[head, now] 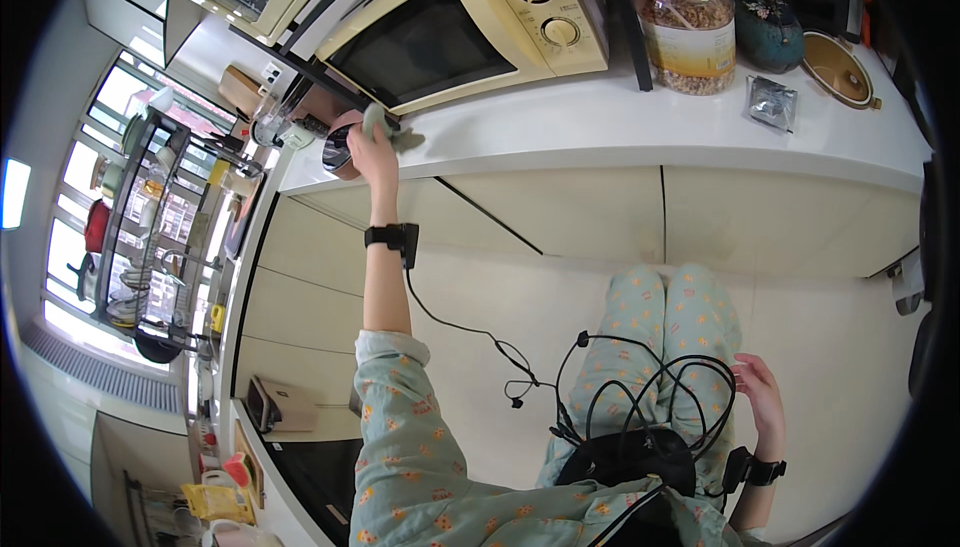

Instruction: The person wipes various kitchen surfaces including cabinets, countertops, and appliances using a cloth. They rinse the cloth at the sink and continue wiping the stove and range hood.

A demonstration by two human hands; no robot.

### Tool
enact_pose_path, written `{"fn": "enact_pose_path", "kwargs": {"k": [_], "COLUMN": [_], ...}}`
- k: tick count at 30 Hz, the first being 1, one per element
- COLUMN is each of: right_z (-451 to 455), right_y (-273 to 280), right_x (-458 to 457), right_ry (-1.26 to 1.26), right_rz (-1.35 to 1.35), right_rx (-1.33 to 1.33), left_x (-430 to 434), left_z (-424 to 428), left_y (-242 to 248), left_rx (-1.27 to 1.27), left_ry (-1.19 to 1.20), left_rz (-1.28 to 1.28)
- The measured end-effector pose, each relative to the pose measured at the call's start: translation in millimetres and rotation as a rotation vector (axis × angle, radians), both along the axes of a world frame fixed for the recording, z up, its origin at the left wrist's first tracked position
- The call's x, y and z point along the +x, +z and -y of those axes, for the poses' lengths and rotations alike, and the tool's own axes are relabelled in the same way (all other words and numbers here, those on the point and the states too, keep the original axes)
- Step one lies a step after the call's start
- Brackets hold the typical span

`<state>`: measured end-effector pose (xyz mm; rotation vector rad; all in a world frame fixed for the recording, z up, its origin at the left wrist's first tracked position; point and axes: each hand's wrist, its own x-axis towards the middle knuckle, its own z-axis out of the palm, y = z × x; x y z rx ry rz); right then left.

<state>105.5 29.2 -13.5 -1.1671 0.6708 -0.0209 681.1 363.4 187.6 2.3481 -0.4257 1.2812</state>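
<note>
My left hand (373, 155) reaches out over the white countertop (495, 131) and grips a pale grey-green cloth (375, 121). Part of the cloth bunches above the fingers, and another fold hangs toward the counter at the right. Just left of the hand is a small pink appliance with a dark glossy panel (337, 148), partly hidden by it. A cream Midea microwave oven (465, 29) stands behind, its door shut. Down beside my right thigh hangs my right hand (761, 393), fingers loosely apart and holding nothing, close to a loop of black cable (731, 374).
A red-lidded jar (686, 29), a teal pot (770, 33), a brown glass lid (838, 69) and a silver packet (772, 104) occupy the counter's right. A black dish rack (142, 224) stands by the window. Black cables run from both wristbands near my lap.
</note>
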Motion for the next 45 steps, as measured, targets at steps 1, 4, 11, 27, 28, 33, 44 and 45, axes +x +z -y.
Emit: {"fn": "enact_pose_path", "kwargs": {"k": [1, 4, 11, 27, 28, 33, 44, 45], "right_z": [-0.4, -0.9, 1.8, -2.2, -1.6, 5.8, 3.4, 3.4], "right_y": [0.2, 1.5, 4.0, 4.6, 4.0, 1.9, 5.0, 5.1], "right_x": [1.5, 3.7, -7.9, 5.9, 4.1, -4.6, -4.3, -5.0], "right_ry": [0.012, -0.003, -0.090, -0.057, -0.062, -0.100, -0.132, -0.134], "right_rz": [-0.009, 0.017, -0.033, -0.005, -0.002, -0.047, -0.065, -0.068], "right_rx": [-0.004, -0.012, 0.023, 0.016, 0.013, 0.027, 0.020, 0.024], "left_x": [0.8, -0.8, 13.6, 32.8, 31.6, 19.7, 31.4, 29.4], "left_z": [14.4, 55.1, 111.5, 66.7, 61.0, 39.7, 102.3, 101.4], "left_y": [10.6, 24.8, 7.6, 29.5, 33.3, 43.5, -3.4, -4.5], "left_rx": [0.013, -0.007, 0.073, 0.672, 0.700, 0.567, 0.372, 0.402], "left_ry": [-0.071, -0.123, -0.030, -0.294, -0.273, -0.188, -0.056, -0.060], "left_rz": [0.088, -0.004, -0.046, -0.476, -0.462, -0.316, -0.108, -0.096]}}
